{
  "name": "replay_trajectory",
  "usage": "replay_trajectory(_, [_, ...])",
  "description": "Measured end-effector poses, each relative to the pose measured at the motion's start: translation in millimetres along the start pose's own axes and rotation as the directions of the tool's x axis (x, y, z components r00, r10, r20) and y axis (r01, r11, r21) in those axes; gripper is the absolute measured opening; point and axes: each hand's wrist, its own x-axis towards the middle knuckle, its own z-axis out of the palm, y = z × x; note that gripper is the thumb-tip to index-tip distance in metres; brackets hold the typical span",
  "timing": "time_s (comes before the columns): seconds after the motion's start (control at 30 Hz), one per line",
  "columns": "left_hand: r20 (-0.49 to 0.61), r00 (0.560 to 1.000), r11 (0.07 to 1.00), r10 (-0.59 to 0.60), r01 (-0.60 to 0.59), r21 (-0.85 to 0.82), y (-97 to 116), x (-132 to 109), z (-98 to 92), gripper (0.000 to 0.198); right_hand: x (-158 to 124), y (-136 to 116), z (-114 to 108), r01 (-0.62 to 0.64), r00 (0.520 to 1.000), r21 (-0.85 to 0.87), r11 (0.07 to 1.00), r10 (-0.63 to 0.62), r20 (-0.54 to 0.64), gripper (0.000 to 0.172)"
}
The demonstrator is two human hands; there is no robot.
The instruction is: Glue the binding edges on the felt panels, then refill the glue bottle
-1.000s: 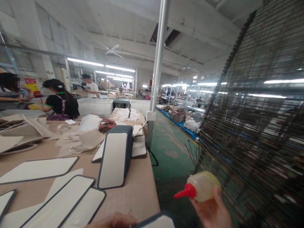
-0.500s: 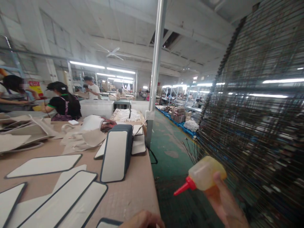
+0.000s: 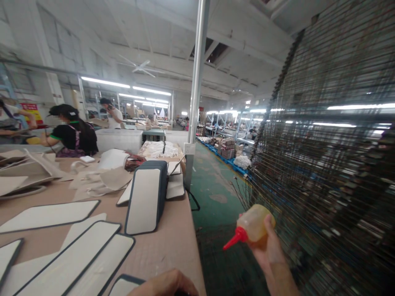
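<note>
My right hand [image 3: 268,246] is wrapped round a squeeze bottle [image 3: 253,222] with yellowish contents and a red nozzle. The bottle is tilted, its nozzle pointing down and left, beyond the table's right edge. At the bottom of the view, my left hand [image 3: 166,283] is low over the table's front right. The frame cuts off its fingertips, so what they do is hidden. Right beside it lies a pale panel with dark edging [image 3: 123,285]. More dark-edged panels [image 3: 70,259] lie overlapping to the left. A neat stack of such panels [image 3: 143,201] leans farther back.
Beige fabric pieces [image 3: 105,181] cover the back left of the brown table [image 3: 173,250]. A metal post [image 3: 195,82] with a socket rises at its far right corner. A tall wire rack [image 3: 324,164] stands on the right. A co-worker [image 3: 75,133] sits across the table.
The whole view has shifted slightly, with most things now farther left. My right hand and the bottle have come left in the picture. My left hand shows a little more and sits farther left.
</note>
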Motion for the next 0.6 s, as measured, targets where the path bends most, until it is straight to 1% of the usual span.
replay_trajectory(0.03, [-0.022, 1.0, 1.0, -0.006, 0.006, -0.007, -1.9, -1.0, 3.9, 0.033, -0.7, 2.9, -2.8, -0.002, 1.0, 0.024, 1.0, 0.003, -0.027, 0.059])
replay_trajectory(0.1, [-0.038, 0.999, 1.0, 0.012, -0.012, -0.012, 2.7, -3.5, 8.2, 0.03, -1.9, 5.4, -7.5, -0.018, 0.995, 0.074, 0.997, 0.025, -0.096, 0.047])
replay_trajectory(0.2, [0.047, 0.997, 0.998, 0.063, -0.063, -0.012, 22.2, -7.1, 9.4, 0.025, -2.8, 3.4, -13.9, -0.053, 0.979, 0.127, 0.991, 0.076, -0.187, 0.029])
replay_trajectory(0.27, [0.076, 0.994, 0.997, 0.075, -0.074, -0.023, 35.0, -8.7, 10.2, 0.024, -3.1, 1.1, -18.3, -0.07, 0.975, 0.135, 0.988, 0.096, -0.199, 0.024])
replay_trajectory(0.33, [0.062, 0.995, 0.997, 0.075, -0.072, -0.04, 43.3, -9.4, 12.5, 0.023, -4.0, -0.1, -22.7, -0.093, 0.978, 0.133, 0.987, 0.115, -0.172, 0.027])
replay_trajectory(0.4, [0.066, 0.995, 0.996, 0.078, -0.075, -0.047, 46.7, -9.4, 15.9, 0.024, -5.9, 0.1, -26.6, -0.101, 0.984, 0.132, 0.986, 0.119, -0.136, 0.035])
replay_trajectory(0.5, [0.068, 0.996, 0.997, 0.064, -0.061, -0.048, 43.7, -8.6, 22.1, 0.026, -9.2, 1.5, -31.5, -0.057, 0.989, 0.139, 0.989, 0.076, -0.13, 0.051])
replay_trajectory(0.53, [0.055, 0.997, 0.997, 0.055, -0.052, -0.05, 41.1, -8.3, 24.6, 0.027, -10.1, 1.7, -33.0, -0.037, 0.989, 0.14, 0.989, 0.057, -0.136, 0.054])
replay_trajectory(0.57, [0.034, 0.998, 0.997, 0.05, -0.048, -0.055, 38.2, -7.8, 27.2, 0.027, -11.0, 1.6, -34.5, -0.025, 0.989, 0.141, 0.99, 0.045, -0.143, 0.053])
replay_trajectory(0.6, [0.011, 0.999, 0.997, 0.046, -0.045, -0.062, 35.3, -7.1, 30.0, 0.027, -11.9, 1.0, -35.7, -0.021, 0.988, 0.142, 0.99, 0.042, -0.151, 0.049])
